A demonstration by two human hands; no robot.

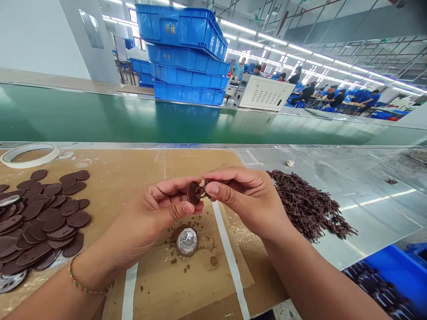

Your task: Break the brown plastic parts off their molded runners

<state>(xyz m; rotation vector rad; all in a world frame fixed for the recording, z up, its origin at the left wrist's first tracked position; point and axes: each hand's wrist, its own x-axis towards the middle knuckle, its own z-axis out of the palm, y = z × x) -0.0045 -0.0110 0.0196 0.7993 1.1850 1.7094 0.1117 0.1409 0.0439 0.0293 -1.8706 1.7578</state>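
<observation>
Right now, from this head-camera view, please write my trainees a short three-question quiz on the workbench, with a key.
1. What does the left hand hold?
A) a round white tape ring
B) a flat, dark-brown oval disc
C) a blue plastic crate
2. True or false: the tangled heap of thin, dark-brown pieces lies on the right hand's side.
3. How many long white strips flank the clear, glossy dome?

Key: 1. B; 2. True; 3. Two, one on each side.
</observation>
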